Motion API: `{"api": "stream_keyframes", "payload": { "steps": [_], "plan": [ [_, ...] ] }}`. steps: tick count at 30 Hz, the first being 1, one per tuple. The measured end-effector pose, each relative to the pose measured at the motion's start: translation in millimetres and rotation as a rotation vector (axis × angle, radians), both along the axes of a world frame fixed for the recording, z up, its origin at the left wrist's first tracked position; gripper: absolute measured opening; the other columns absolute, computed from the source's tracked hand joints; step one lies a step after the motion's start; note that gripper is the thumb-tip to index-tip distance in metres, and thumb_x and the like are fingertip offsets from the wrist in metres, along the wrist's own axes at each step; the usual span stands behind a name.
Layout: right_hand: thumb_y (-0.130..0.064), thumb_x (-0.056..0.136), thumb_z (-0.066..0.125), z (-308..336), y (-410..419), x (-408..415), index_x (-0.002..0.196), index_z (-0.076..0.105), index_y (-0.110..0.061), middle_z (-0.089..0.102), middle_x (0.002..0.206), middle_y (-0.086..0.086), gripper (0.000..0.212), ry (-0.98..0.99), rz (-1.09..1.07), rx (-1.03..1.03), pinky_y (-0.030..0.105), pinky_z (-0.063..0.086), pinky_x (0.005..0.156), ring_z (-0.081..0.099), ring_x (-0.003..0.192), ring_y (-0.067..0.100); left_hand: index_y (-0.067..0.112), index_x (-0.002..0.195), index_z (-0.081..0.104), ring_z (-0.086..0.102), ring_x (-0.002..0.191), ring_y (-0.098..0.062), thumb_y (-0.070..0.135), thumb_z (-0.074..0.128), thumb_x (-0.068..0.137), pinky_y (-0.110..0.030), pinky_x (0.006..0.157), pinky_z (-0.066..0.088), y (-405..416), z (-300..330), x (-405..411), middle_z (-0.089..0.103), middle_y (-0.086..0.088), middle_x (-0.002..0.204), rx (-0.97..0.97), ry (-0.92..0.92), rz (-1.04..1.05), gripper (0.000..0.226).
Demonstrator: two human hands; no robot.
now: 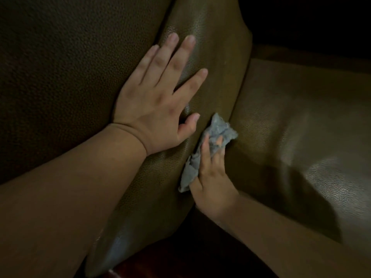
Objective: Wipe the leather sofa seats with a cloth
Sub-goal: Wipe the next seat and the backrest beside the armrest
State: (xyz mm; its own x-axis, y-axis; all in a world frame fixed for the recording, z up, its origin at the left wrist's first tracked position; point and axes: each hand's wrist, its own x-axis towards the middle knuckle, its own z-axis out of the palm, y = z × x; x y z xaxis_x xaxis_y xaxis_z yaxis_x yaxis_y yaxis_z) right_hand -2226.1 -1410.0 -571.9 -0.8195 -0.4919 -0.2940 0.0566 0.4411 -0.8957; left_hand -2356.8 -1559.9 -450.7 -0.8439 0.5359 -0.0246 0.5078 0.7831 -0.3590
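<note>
Down in the crease between two olive-brown pebbled leather sofa cushions, the right hand (210, 177) pinches a crumpled grey cloth (208, 143) in curled fingers against the raised cushion (210, 57). The left hand (158, 105) lies flat, fingers spread, pressing that cushion aside. Best to keep it held back and drag the cloth along the seam firmly. The flat seat (301, 117) to the right offers open room; dark wood (180, 261) borders below.

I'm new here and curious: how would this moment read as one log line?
step: wiping seam | left hand: flat on cushion | right hand: holds cloth | seat: beside
</note>
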Motion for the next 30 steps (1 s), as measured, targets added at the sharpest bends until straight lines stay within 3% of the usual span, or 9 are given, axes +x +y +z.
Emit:
{"api": "stream_keyframes", "payload": {
  "steps": [3,7,10,13,17,22,26,28,30],
  "plan": [
    [-0.042,0.1,0.036,-8.5,-7.3,-65.1,0.149,-0.034,-0.046,-0.044,0.156,-0.011,0.086,0.058,-0.231,-0.088,0.056,-0.019,0.123,-0.045,0.146,0.026,0.021,0.161,0.04,0.014,0.16,-0.042,0.053,0.043,0.096,-0.053,0.13,0.013,-1.1,-1.0,1.8,0.015,-0.022,0.173,-0.012,-0.001,0.007,0.072],
    [-0.037,0.106,0.035,-8.1,-26.0,-90.4,0.164,-0.002,-0.023,-0.013,0.171,0.01,0.07,0.277,-0.472,0.083,0.064,-0.005,0.126,-0.017,0.156,0.039,0.022,0.163,0.034,0.011,0.16,-0.042,0.055,0.038,0.099,-0.051,0.13,0.009,-0.4,0.7,1.1,0.012,-0.021,0.173,-0.049,-0.003,0.014,0.072],
    [-0.042,0.103,0.022,2.3,-31.7,-7.1,0.165,-0.002,-0.01,-0.018,0.169,0.014,0.074,0.295,-0.21,0.101,0.066,0.003,0.125,-0.019,0.156,0.042,0.022,0.163,0.034,0.011,0.16,-0.042,0.054,0.038,0.099,-0.052,0.13,0.01,1.3,1.1,1.8,0.011,-0.021,0.174,-0.053,0.006,0.023,0.071],
    [-0.055,0.093,0.017,-9.5,-22.5,30.2,0.158,-0.03,-0.021,-0.024,0.169,0.017,0.088,0.181,0.051,0.207,0.063,-0.001,0.126,-0.027,0.153,0.044,0.023,0.163,0.033,0.011,0.161,-0.041,0.054,0.038,0.099,-0.051,0.13,0.009,1.3,1.9,2.6,0.011,-0.02,0.174,-0.057,-0.003,0.036,0.071],
    [-0.032,0.103,0.035,-22.5,-6.6,-53.3,0.163,0.004,-0.012,0.008,0.168,0.029,0.071,0.468,-0.193,0.063,0.074,-0.002,0.12,-0.003,0.152,0.058,0.026,0.164,0.029,0.01,0.161,-0.04,0.055,0.035,0.098,-0.052,0.13,0.01,3.3,-0.5,4.4,0.009,-0.019,0.174,-0.068,0.0,0.047,0.072],
    [-0.034,0.101,0.029,-19.1,-27.6,-72.7,0.165,0.0,-0.011,-0.003,0.172,0.019,0.074,0.096,-0.569,0.014,0.054,0.002,0.129,-0.005,0.159,0.033,0.03,0.163,0.025,0.02,0.157,-0.042,0.056,0.035,0.1,-0.051,0.126,0.014,4.3,4.0,12.4,0.017,-0.02,0.172,-0.11,0.028,0.088,0.069],
    [-0.023,0.107,0.039,17.4,-39.4,66.0,0.165,0.002,-0.01,-0.02,0.168,0.022,0.07,-0.024,-0.192,-0.023,0.066,0.011,0.125,-0.023,0.154,0.044,0.03,0.163,0.028,0.013,0.16,-0.039,0.055,0.037,0.101,-0.05,0.13,0.013,17.7,18.9,13.2,0.012,-0.017,0.174,-0.091,-0.063,0.131,0.068],
    [-0.013,0.104,0.038,29.6,-35.5,100.8,0.152,0.039,0.009,0.003,0.159,0.042,0.052,0.04,0.092,0.029,0.084,0.018,0.111,-0.029,0.139,0.062,0.026,0.164,0.029,0.006,0.162,-0.034,0.05,0.039,0.102,-0.048,0.131,0.013,13.9,30.0,31.5,0.007,-0.014,0.176,-0.055,-0.103,0.178,0.068],
    [-0.019,0.095,0.018,23.5,-37.8,80.4,0.138,0.053,0.015,0.025,0.147,0.054,0.066,0.027,0.145,0.123,0.089,0.018,0.103,-0.011,0.135,0.076,0.021,0.165,0.027,0.005,0.162,-0.032,0.043,0.042,0.101,-0.048,0.131,0.015,-5.6,37.5,81.0,0.005,-0.013,0.176,-0.052,-0.181,0.206,0.07]
  ]
}}
